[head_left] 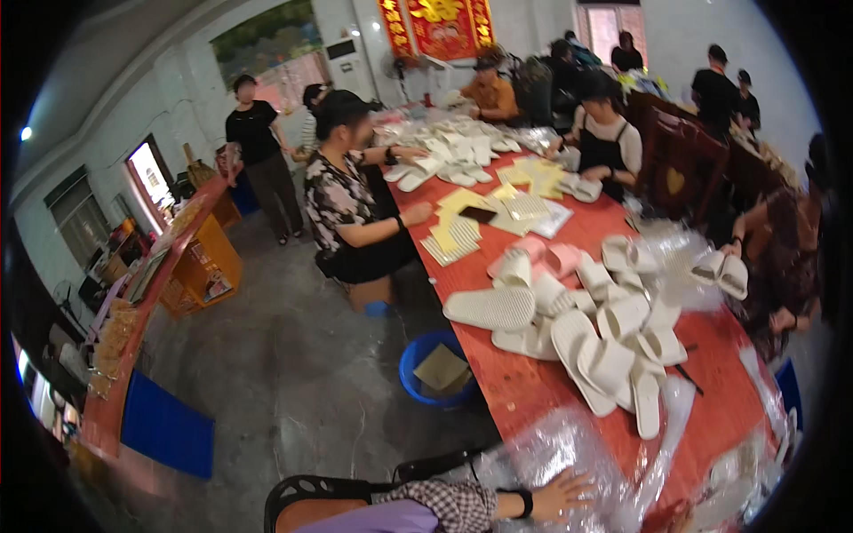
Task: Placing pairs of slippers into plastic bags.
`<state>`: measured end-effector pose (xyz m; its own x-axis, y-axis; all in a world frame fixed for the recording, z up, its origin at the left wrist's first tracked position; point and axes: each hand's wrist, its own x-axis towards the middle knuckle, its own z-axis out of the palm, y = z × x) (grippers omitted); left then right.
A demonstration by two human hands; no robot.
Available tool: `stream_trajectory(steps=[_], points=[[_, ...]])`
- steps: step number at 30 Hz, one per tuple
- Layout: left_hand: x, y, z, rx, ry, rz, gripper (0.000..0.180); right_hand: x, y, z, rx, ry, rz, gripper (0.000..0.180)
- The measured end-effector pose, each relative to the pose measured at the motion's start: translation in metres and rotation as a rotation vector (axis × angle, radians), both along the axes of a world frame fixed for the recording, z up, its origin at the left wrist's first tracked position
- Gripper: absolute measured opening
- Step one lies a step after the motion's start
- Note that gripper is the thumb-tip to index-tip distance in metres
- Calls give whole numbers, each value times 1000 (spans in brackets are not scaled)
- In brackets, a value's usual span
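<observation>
My left hand (562,497) comes in at the lower edge, with a checkered sleeve and a black wristband. Its fingers are spread over crumpled clear plastic (569,444) at the near edge of the red table (498,382). It appears to grip nothing. My right hand is out of view. Beyond the plastic lies a heap of cream slide slippers (613,355), some on their sides or sole up. A few pink slippers (562,258) sit at the far side of that heap.
Yellow and white sheets (458,235) and a dark phone (478,214) lie farther up the table. More pale slippers (453,147) are piled beyond. Several co-workers surround the table; one at right holds slippers (733,274). A blue basin (409,377) and chair (293,489) stand left.
</observation>
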<state>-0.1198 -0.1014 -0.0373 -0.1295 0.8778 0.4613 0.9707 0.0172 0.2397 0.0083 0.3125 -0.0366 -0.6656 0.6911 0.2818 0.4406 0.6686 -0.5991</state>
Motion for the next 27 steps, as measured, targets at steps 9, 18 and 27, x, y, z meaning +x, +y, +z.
stream_trajectory(steps=[9,18,27], points=[[4,-2,-16,64,-104,55,89,-12,-76,181,-346,287,-155,34],[4,7,5,-233,-222,-85,88,42,-133,255,-173,258,-135,35],[4,-5,8,-127,-161,-3,84,98,-118,173,-492,304,-128,37]])
